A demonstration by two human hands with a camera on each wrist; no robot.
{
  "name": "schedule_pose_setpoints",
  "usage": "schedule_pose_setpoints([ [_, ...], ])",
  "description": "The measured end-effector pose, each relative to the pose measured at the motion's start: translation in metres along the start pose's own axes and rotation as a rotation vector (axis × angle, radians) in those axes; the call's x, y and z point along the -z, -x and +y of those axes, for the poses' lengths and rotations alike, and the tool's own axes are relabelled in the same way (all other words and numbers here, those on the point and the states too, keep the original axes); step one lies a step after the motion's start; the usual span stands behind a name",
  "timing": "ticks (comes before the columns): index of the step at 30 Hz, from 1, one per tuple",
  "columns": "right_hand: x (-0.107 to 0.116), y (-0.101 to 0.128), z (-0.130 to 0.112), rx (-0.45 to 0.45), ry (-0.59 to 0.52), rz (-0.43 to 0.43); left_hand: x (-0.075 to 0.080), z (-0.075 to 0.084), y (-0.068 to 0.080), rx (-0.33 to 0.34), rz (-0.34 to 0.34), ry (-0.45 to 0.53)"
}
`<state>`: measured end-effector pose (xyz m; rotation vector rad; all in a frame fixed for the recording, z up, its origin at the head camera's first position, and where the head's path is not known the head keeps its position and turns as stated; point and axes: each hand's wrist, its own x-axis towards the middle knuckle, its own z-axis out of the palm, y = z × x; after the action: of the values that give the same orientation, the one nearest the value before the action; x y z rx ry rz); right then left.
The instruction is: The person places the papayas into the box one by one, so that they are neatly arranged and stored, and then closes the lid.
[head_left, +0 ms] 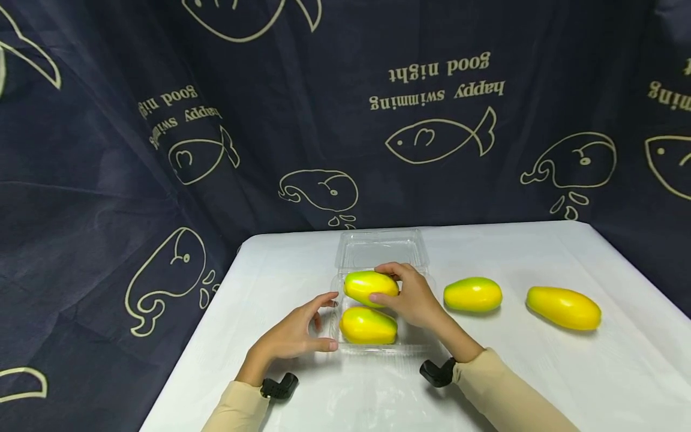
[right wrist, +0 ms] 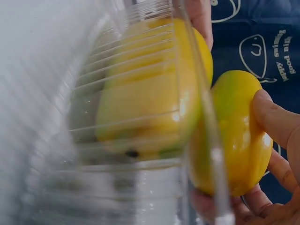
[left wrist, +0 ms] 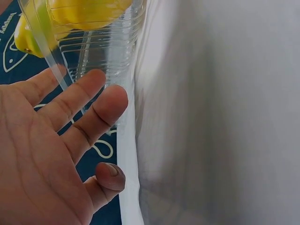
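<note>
The rear mango (head_left: pixel 370 287) is gripped by the curled fingers (head_left: pixel 384 297) and thumb of the right hand (head_left: pixel 414 298), which is wrapped over its right end; in the right wrist view the same fruit (right wrist: pixel 239 136) is seen held against the fingertips just above the rim of the container. That mango is held over the back part of a clear plastic clamshell container (head_left: pixel 345 345), whose hinged lid (head_left: pixel 381 247) lies open behind it on the table. A second mango (head_left: pixel 368 326) is lying inside the tray, at its front, just below the held one. The left hand (head_left: pixel 296 333) is placed at the tray's left edge with its fingers loosely spread and nothing gripped; the fingertips (left wrist: pixel 110 105) are seen against the ribbed clear wall in the left wrist view. Two further mangoes, a nearer one (head_left: pixel 472 294) and a farther one (head_left: pixel 564 308), are lying to the right on the white tablecloth (head_left: pixel 594 372), well apart from the container. A dark fish-printed curtain (head_left: pixel 162 120) is hung behind the table.
</note>
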<state>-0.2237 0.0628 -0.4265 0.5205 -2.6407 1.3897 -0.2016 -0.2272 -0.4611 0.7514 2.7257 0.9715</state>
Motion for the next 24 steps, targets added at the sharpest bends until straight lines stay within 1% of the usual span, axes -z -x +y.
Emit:
schedule_pose_setpoints([
  [13,-0.01,-0.006,0.006,-0.051,0.037,0.012,0.0,-0.002,-0.002,-0.005,0.0,0.013],
  [24,-0.022,-0.005,0.01,-0.056,0.06,0.016,0.0,0.001,0.001,0.004,-0.007,0.019],
])
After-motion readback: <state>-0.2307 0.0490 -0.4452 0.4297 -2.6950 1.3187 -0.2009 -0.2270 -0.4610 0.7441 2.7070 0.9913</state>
